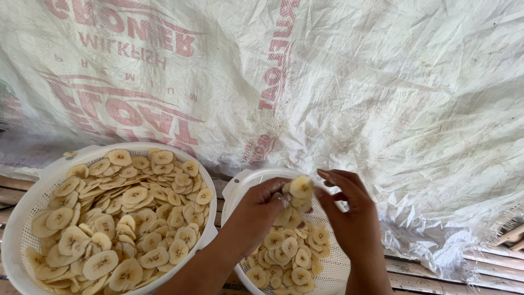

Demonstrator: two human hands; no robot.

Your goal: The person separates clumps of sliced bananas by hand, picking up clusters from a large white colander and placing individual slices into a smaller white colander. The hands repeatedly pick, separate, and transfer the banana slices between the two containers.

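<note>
- The hands meet over the smaller of two white baskets, low and right of centre: the left hand [256, 210] is closed around a stack of banana slices [297, 198], its thumb pressed against the top slice, while the right hand [349, 210] has its fingers loosely curled and parted, the fingertips just beside the stack; whether they touch it I cannot tell
- At the far left, a large white perforated basket [27, 218] is heaped with pale round banana slices [120, 213], overlapping in a thick layer up to the rim
- Just beside it to the right sits the small white perforated basket [240, 183], part filled with more slices [289, 254] lying under the hands; the held stack hangs just above this pile
- Both baskets rest on wooden slats [491, 267], visible at the lower left and lower right
- Behind everything, a crumpled white woven sack sheet [382, 98] with red print covers the background from edge to edge
</note>
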